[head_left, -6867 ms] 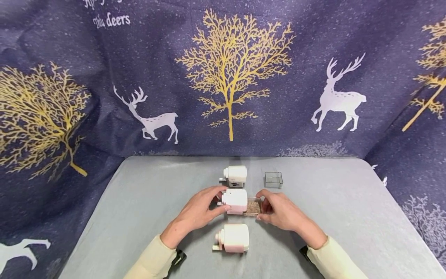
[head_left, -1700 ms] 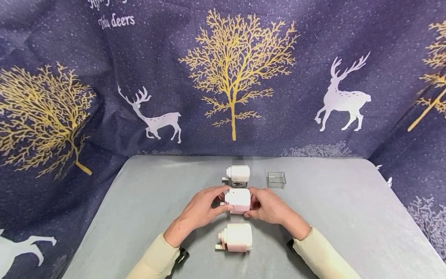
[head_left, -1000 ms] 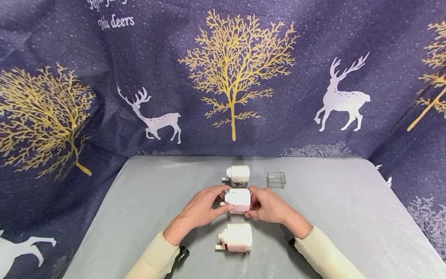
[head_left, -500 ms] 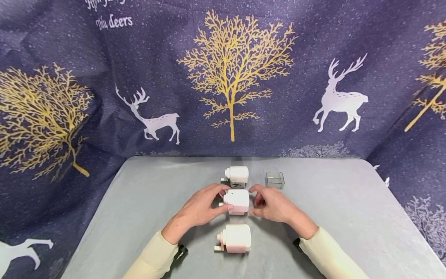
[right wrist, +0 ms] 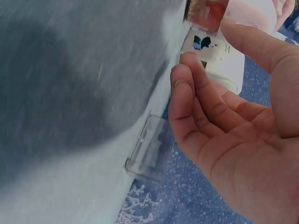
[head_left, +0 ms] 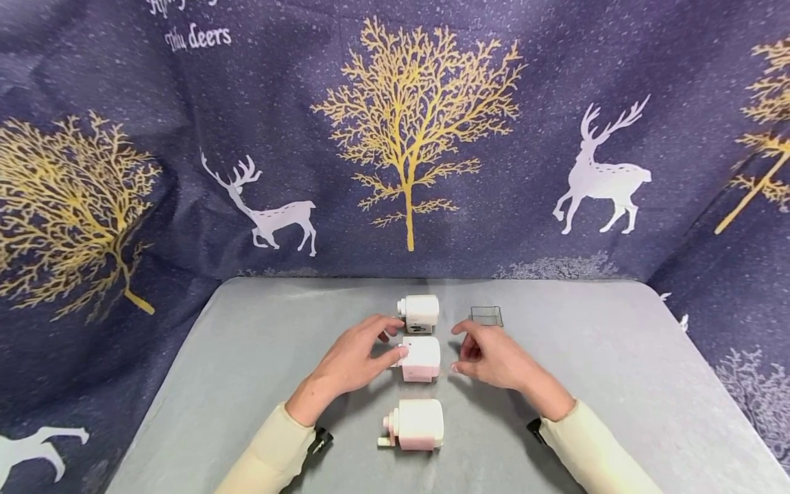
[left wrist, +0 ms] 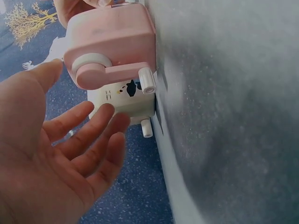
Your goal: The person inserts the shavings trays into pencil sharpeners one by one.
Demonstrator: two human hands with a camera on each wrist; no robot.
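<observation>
at the back we see a patterned blue cloth [head_left: 494,254], then the grey worktop [head_left: 259,343]. above it we see the left hand [head_left: 356,353], fingers and thumb wide apart at the left end of the middle pink sharpener [head_left: 422,359]; we cannot tell whether the thumb touches it. the right hand [head_left: 496,355] is near its right end, apart, fingers loosely bent with the thumb away from them. we see the near pink sharpener [head_left: 420,424], the white sharpener [head_left: 422,312] beyond the middle one, a clear tray [head_left: 487,314] to its right, and the middle one's see-through drawer [right wrist: 198,10].
</observation>
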